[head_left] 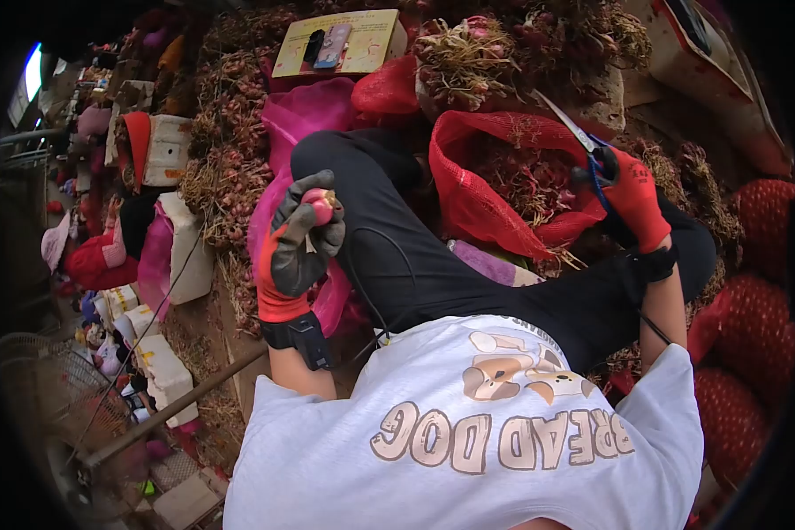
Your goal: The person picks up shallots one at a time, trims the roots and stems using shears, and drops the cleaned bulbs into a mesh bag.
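Observation:
My left hand, in a grey and red glove, holds a pinkish-red onion bulb between its fingers, above my left knee. My right hand, in a red glove, grips the blue handles of a pair of scissors. The blades point up and to the left and look slightly parted. Below and left of the scissors, an open red mesh bag holds a heap of red bulbs with dry stalks.
Piled onions with dry stems lie on the left. A yellow box carries two small objects. Pink mesh lies beside my left leg. Full red sacks stand at right. Other people sit among white foam boxes at far left.

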The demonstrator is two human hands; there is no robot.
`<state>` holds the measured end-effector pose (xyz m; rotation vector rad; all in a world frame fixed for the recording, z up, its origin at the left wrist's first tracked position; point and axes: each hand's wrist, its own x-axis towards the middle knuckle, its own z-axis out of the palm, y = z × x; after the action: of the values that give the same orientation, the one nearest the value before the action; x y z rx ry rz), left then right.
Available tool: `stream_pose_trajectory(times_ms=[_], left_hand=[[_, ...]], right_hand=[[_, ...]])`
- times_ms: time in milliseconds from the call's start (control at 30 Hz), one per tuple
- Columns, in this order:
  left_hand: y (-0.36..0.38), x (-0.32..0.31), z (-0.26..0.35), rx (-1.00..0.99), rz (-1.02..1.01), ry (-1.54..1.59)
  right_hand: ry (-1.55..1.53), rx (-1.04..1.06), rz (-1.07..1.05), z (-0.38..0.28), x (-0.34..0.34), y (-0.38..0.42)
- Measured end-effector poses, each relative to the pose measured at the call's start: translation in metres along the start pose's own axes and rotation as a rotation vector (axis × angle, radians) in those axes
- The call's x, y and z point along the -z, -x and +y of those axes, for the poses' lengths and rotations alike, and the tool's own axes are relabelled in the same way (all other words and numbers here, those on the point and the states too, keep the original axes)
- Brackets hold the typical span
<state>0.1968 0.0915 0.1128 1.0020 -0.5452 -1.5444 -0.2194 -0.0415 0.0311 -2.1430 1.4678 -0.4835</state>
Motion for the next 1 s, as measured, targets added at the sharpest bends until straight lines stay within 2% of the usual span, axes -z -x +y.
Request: stream_pose_trajectory(times_ms=[33, 100, 133, 200, 233, 267, 333, 400, 467, 500, 533, 567, 600, 633, 700, 767, 867, 967, 1000], left_hand=[[0.015, 0.028, 0.016, -0.052, 0.127, -0.157], [0.039, 0.063, 0.023, -0.121, 0.398, -0.508], [0.051, 0.090, 0.018, -0.059, 0.466, -0.526], [0.067, 0.146, -0.005, 0.073, 0.570, -0.554], [0.072, 0.153, -0.019, 0.136, 0.637, -0.527], [0.077, 0.188, -0.038, 0.221, 0.688, -1.000], [0.053, 0.190, -0.047, 0.113, 0.674, -1.371], [0.038, 0.081, -0.016, -0.201, 0.615, -1.107], [0.021, -0.008, 0.026, -0.472, 0.446, -1.045], [0.020, -0.044, 0.041, -0.606, 0.417, -1.018], [0.024, -0.062, 0.057, -0.707, 0.493, -1.091], [0.022, -0.110, 0.065, -0.860, 0.301, -1.017], [0.028, -0.127, 0.083, -1.050, -0.036, -1.124], [0.032, -0.140, 0.094, -1.178, -0.282, -1.212], [0.028, -0.169, 0.095, -1.233, -0.603, -1.387], [0.018, -0.188, 0.085, -1.220, -0.795, -1.473], [0.006, -0.197, 0.080, -1.200, -0.905, -1.498], [0.002, -0.199, 0.073, -1.175, -0.919, -1.484], [-0.001, -0.198, 0.074, -1.162, -0.909, -1.468]], right_hand=[[-0.080, 0.066, -0.008, 0.003, 0.003, -0.009], [0.018, -0.051, -0.074, 0.003, 0.004, -0.025], [-0.045, -0.031, -0.032, 0.015, -0.005, -0.027], [0.041, 0.007, 0.017, 0.023, -0.019, -0.027], [0.087, 0.012, 0.038, 0.026, -0.024, -0.021], [0.138, 0.034, 0.008, 0.029, -0.024, -0.016], [0.112, -0.030, 0.028, 0.026, -0.022, -0.012], [0.058, -0.055, 0.070, 0.030, -0.019, -0.007], [0.036, -0.074, 0.129, 0.037, -0.016, -0.008], [0.028, -0.114, 0.139, 0.035, -0.012, -0.008], [0.004, -0.136, 0.163, 0.036, -0.010, -0.007], [-0.025, -0.205, 0.136, 0.027, -0.003, -0.007], [-0.068, -0.193, 0.160, 0.034, -0.005, -0.006], [-0.083, -0.229, 0.162, 0.027, -0.001, -0.006], [-0.098, -0.237, 0.149, 0.037, -0.003, -0.007], [-0.162, -0.230, 0.146, 0.040, -0.006, -0.006], [-0.102, -0.262, 0.128, 0.043, -0.001, -0.010], [-0.061, -0.264, 0.175, 0.037, -0.002, -0.003], [-0.114, -0.252, 0.111, 0.037, 0.005, -0.001]])
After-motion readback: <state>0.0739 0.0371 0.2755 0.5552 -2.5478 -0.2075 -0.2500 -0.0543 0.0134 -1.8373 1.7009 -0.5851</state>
